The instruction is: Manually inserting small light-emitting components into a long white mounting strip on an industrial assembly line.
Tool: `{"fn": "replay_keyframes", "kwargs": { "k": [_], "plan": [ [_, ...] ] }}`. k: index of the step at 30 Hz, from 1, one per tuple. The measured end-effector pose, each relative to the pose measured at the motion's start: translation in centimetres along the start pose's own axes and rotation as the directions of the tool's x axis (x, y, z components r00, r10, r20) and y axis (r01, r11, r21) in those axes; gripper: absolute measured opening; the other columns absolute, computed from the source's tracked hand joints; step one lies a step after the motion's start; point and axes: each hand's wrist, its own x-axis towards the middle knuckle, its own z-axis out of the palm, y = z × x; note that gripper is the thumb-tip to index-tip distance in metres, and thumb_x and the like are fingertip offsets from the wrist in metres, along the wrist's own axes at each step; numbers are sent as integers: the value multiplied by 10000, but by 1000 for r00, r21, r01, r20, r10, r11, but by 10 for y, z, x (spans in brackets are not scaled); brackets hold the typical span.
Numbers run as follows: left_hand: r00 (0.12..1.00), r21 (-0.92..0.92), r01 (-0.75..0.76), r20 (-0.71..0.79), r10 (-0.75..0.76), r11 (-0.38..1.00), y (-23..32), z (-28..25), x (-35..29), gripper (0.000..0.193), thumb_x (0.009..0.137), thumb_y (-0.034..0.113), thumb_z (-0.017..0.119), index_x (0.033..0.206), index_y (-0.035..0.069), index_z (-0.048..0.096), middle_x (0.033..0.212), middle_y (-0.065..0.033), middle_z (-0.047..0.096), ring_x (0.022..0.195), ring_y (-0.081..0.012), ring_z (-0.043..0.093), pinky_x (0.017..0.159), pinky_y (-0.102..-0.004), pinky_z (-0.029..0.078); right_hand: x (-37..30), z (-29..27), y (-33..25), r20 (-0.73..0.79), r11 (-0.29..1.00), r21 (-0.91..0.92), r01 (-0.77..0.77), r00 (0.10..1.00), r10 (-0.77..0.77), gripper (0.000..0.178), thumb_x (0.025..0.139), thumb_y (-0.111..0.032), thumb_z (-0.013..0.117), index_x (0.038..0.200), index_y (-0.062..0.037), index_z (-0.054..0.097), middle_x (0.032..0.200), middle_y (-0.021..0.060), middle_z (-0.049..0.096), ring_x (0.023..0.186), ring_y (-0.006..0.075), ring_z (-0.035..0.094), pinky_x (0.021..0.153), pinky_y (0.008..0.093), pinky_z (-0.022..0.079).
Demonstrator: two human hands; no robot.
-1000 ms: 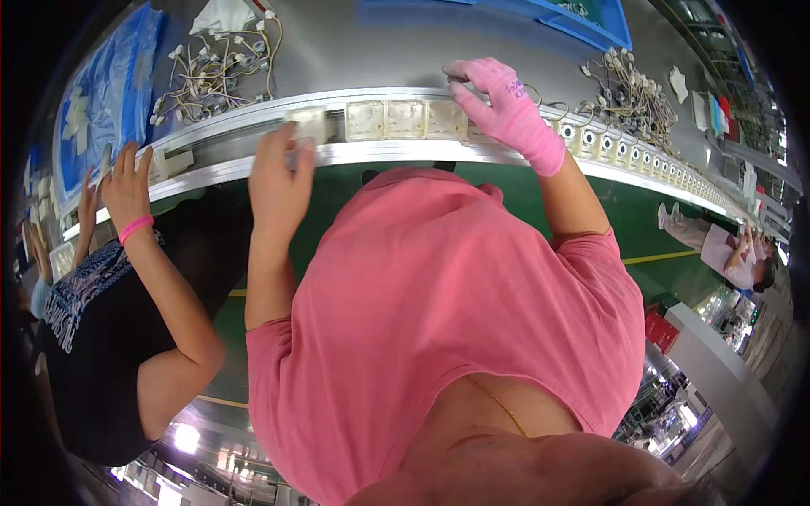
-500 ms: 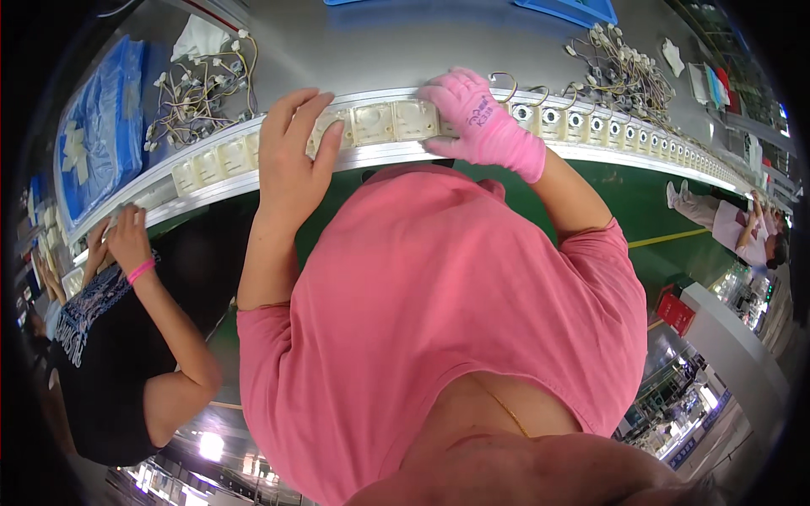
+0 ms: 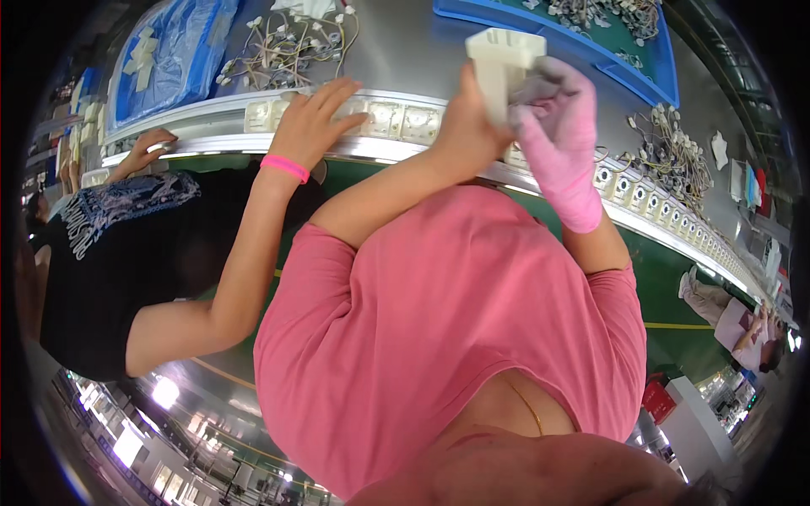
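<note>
My bare left hand (image 3: 479,131) is wrapped round a cream-white plastic housing (image 3: 508,52) and holds it raised above the rail, slightly blurred. My right hand (image 3: 561,126), in a pink glove with greyed fingertips, is closed in a pinch right beside the housing. What lies between its fingertips is hidden. Below my hands runs a metal rail (image 3: 380,150) carrying a row of cream plastic housings (image 3: 419,123). To the right, the housings in the row (image 3: 639,201) have dark round centres.
A co-worker's hand (image 3: 316,122) with a pink wristband rests on the row at my left. Wire harnesses (image 3: 291,51) lie beyond it; more wires (image 3: 675,156) lie right. A blue tray (image 3: 666,72) holds small parts. Another blue tray (image 3: 190,84), lined with plastic, stands far left.
My left hand has left the row and moved right, now holding up a housing. My right hand has risen off the rail beside it. The co-worker's hand has come in from the left.
</note>
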Motion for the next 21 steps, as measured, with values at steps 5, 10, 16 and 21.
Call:
{"fn": "replay_keyframes", "kwargs": {
  "k": [5,10,16,21],
  "plan": [
    [972,-399,227,147,-182,888,-2,-20,2,454,821,-11,578,1217,15,358,1115,-119,562,995,-188,580,824,-316,502,2,-16,4,-30,989,-2,-145,989,145,439,818,-36,549,1219,51,396,1099,153,535,989,157,536,866,277,439],
    [906,-500,414,311,-288,761,-2,-27,2,478,825,-1,585,1242,41,355,1128,-112,550,981,-192,588,809,-344,515,10,-23,22,-87,940,-340,24,995,-57,533,804,-96,552,1286,26,361,1019,124,576,912,171,560,790,278,470],
    [957,-335,281,174,-234,899,-12,-10,-1,516,825,19,613,1264,51,344,1151,-89,520,1044,-176,548,858,-298,485,13,-13,17,64,819,279,-501,861,505,547,782,-149,594,1242,64,389,1034,139,561,921,175,551,796,293,465],
    [930,-320,362,186,-317,876,-19,-5,-4,480,856,78,596,1263,42,345,1156,-89,516,1042,-169,543,847,-297,477,9,-13,23,90,749,402,-527,836,541,530,767,-155,602,1205,80,417,1026,129,568,922,164,552,798,288,465]
  ]
}}
